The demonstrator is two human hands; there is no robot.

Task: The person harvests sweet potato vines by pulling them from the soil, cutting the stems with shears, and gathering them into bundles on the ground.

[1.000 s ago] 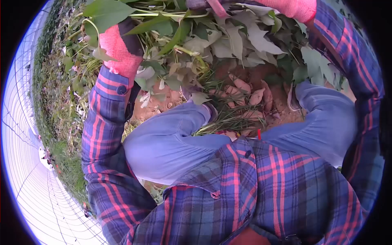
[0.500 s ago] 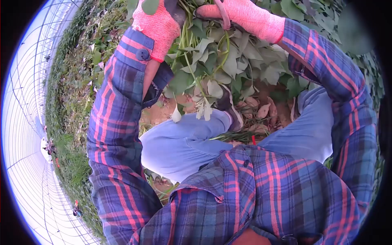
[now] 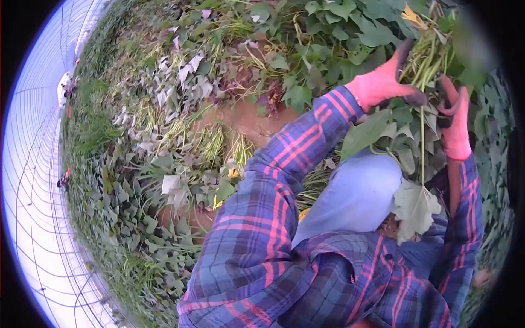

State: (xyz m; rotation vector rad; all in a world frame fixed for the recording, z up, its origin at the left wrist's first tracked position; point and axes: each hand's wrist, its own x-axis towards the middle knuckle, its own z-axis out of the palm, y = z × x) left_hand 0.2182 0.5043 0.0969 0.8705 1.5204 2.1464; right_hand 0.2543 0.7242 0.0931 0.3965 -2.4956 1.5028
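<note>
My left hand [image 3: 385,85], in a pink glove with dark fingertips, is at the upper right with thumb and fingers spread apart. It is beside a bunch of green leafy vine stems [image 3: 429,63]. On the bunch's other side, my gloved right hand [image 3: 456,123] is curled around a curved pinkish-brown band [image 3: 449,101], whose kind I cannot make out. Leaves partly hide its fingers. One long stem hangs down from the bunch and ends in a large pale leaf [image 3: 416,210] above my lap.
Cut vine stems [image 3: 210,145] and wilted leaves [image 3: 188,71] lie on brown soil [image 3: 246,123] to the left. Growing vines [image 3: 350,27] stand ahead. My bent knee [image 3: 355,186] is below the bunch. Distant people [image 3: 64,177] are at the far left under a netted arched frame [image 3: 33,180].
The view has swung, and both hands with the vine bunch now appear farther right and lower. My left hand, earlier closed at the stems, now has its fingers spread.
</note>
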